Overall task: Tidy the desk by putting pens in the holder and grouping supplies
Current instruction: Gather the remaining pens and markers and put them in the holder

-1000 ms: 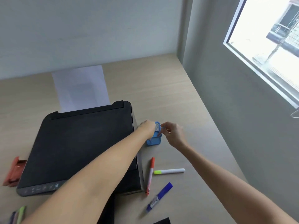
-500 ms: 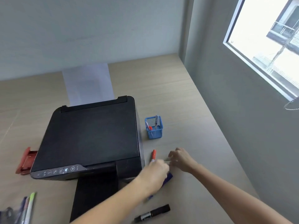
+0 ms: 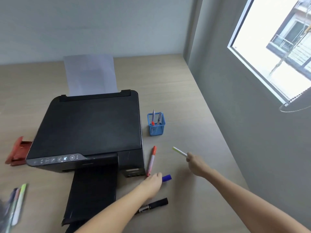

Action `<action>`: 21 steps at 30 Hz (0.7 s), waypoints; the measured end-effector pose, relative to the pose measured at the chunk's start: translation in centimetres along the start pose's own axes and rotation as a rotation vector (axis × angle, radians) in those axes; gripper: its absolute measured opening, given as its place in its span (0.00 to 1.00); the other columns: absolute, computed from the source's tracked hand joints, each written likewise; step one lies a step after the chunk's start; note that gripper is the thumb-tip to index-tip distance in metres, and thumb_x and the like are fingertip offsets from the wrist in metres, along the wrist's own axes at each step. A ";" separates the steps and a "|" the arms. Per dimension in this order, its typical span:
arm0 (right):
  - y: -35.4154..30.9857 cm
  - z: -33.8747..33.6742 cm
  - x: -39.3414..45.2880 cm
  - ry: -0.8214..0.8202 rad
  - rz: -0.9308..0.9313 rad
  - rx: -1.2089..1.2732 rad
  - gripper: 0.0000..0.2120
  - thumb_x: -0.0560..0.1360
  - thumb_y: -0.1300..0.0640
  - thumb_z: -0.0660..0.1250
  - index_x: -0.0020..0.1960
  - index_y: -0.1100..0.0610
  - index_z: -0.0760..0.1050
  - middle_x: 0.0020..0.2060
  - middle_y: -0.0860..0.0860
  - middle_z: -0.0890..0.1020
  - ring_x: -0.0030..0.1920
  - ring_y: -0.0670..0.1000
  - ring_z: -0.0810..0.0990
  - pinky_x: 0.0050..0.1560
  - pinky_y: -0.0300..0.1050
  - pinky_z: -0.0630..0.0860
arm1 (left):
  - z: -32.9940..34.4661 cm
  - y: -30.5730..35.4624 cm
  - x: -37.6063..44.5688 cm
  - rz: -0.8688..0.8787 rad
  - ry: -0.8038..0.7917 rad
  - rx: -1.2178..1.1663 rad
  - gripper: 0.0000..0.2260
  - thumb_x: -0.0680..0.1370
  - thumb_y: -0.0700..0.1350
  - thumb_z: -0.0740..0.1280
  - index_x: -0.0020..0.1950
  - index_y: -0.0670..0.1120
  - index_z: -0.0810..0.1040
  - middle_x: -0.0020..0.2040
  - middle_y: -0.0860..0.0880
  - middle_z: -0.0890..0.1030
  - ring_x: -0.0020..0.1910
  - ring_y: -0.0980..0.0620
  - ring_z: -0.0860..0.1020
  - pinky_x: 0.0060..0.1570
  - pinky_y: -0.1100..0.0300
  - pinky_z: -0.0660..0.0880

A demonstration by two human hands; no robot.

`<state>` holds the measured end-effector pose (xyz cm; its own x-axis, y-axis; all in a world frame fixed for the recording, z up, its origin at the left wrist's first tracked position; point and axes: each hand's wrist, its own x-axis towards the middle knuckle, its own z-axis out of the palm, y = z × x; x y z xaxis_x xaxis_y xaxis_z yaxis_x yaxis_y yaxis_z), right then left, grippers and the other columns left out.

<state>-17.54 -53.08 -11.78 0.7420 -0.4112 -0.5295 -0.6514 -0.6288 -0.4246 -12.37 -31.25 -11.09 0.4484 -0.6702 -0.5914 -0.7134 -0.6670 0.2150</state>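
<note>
A blue mesh pen holder (image 3: 156, 126) stands on the desk right of the printer, with two pens upright in it. My right hand (image 3: 196, 163) is shut on a white pen with a green tip (image 3: 179, 151), lifted off the desk and pointing toward the holder. My left hand (image 3: 152, 184) rests low on the desk, closed around a blue marker (image 3: 166, 177) whose cap sticks out to the right. An orange-capped pen (image 3: 151, 160) lies along the printer's right side. A black marker (image 3: 154, 206) lies nearer me, under my left forearm.
A black printer (image 3: 90, 128) with paper in its rear feed and an extended front tray fills the desk's middle. A red stapler-like object (image 3: 17, 153) sits at its left. Several more pens (image 3: 16, 202) lie at the near left. The wall and window bound the right.
Both hands left the holder and came down to the loose pens. My right hand has picked up the green-tipped white pen and raised it; my left has closed on the blue marker.
</note>
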 end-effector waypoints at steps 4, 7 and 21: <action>-3.7 0.5 0.7 0.067 0.043 0.127 0.13 0.78 0.54 0.57 0.40 0.60 0.70 0.44 0.66 0.80 0.48 0.64 0.79 0.41 0.46 0.67 | 1.3 -1.9 -3.4 0.016 -0.044 -0.193 0.12 0.79 0.46 0.57 0.61 0.43 0.66 0.59 0.40 0.74 0.57 0.37 0.76 0.53 0.46 0.72; -7.1 1.8 1.4 -0.001 0.077 0.167 0.20 0.80 0.51 0.54 0.48 0.66 0.77 0.50 0.66 0.80 0.52 0.64 0.79 0.49 0.50 0.73 | 2.6 -2.1 -4.7 0.031 -0.094 -0.075 0.25 0.76 0.58 0.63 0.65 0.43 0.66 0.61 0.41 0.73 0.60 0.38 0.75 0.58 0.46 0.73; -12.7 5.9 4.1 -0.008 0.110 0.073 0.18 0.77 0.48 0.61 0.56 0.62 0.74 0.54 0.59 0.80 0.52 0.61 0.80 0.44 0.48 0.73 | 0.6 -3.7 -9.4 -0.126 -0.071 -0.284 0.14 0.77 0.51 0.58 0.59 0.45 0.68 0.53 0.44 0.71 0.55 0.40 0.77 0.51 0.51 0.71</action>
<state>-7.21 -42.93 -12.85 0.6646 -0.4698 -0.5811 -0.7386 -0.5306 -0.4158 -14.30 -22.29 -6.81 0.4780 -0.5588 -0.6777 -0.4712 -0.8143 0.3390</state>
